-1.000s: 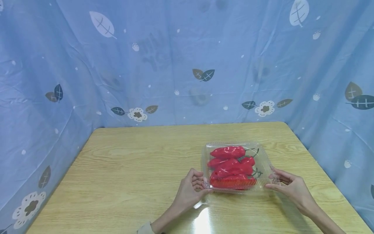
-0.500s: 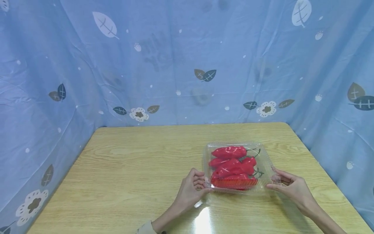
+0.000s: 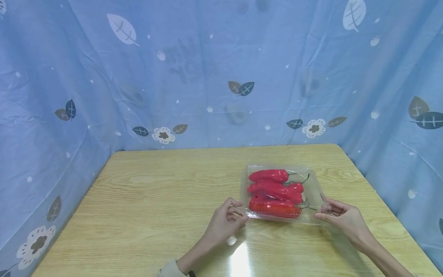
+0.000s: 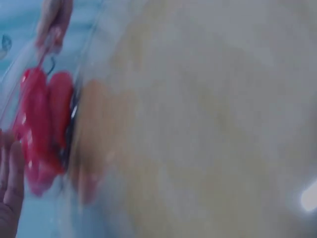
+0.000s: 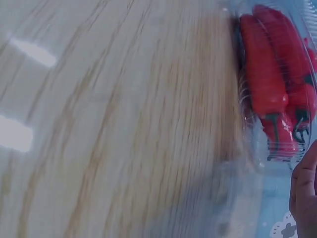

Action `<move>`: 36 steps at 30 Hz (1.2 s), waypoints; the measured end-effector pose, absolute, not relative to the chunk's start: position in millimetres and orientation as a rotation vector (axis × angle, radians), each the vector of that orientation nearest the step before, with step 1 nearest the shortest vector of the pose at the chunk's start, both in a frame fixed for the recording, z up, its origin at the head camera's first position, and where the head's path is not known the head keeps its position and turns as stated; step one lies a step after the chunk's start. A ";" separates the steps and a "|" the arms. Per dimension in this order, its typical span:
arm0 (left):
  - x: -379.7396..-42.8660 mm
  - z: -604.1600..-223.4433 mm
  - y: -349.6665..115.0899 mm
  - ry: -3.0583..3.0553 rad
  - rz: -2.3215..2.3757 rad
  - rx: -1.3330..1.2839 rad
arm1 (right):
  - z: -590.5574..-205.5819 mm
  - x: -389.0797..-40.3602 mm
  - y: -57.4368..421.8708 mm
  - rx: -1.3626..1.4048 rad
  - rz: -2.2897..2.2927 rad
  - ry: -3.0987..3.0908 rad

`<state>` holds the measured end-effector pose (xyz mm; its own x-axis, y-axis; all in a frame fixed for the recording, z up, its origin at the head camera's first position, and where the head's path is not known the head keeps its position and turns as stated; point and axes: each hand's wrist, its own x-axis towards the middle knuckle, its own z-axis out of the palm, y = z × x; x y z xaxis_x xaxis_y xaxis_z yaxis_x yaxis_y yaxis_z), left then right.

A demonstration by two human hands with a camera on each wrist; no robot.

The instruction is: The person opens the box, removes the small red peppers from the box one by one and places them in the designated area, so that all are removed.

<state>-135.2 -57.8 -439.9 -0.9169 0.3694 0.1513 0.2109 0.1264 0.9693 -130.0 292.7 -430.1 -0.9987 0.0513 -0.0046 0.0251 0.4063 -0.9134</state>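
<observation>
Box (image 3: 314,188): clear, rectangular plastic, on or just above the pale wood-grain table (image 3: 166,200), towards its right side; from my distance I cannot tell whether the base touches.
Peppers (image 3: 275,189): glossy red, long, green-stemmed, lying crosswise inside the box.
Handling: I judge the box light, thin-walled and springy, slick on its faces and easily dented; the contents may roll if it tips. I would take it by the side edges near the front corners, never squeezing the middle.
Right hand (image 3: 344,221): thumb and fingers pinch the box's right edge, towards the front.
Left hand (image 3: 225,223): fingers loosely bent, apparently gripping nothing; the front left corner lies right at the thumb tip, contact unclear to me.
</observation>
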 end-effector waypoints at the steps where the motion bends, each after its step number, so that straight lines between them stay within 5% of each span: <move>1: -137.6 -438.9 -60.1 2.315 1.867 0.618 | -429.5 -129.9 293.8 -0.050 1.691 -2.615; 11: -157.7 -423.1 -70.0 2.697 1.410 1.118 | -419.5 -124.5 303.4 0.166 1.567 -2.739; 21: -174.3 -404.5 -75.4 2.618 1.514 1.380 | -431.1 -120.0 309.5 0.538 1.939 -2.438; 26: -188.9 -395.7 -72.8 2.672 1.632 1.414 | -438.3 -121.1 306.3 0.719 1.933 -2.296; 36: -228.5 -380.7 -54.7 2.697 2.015 1.245 | -445.0 -124.6 304.1 0.889 1.170 -2.357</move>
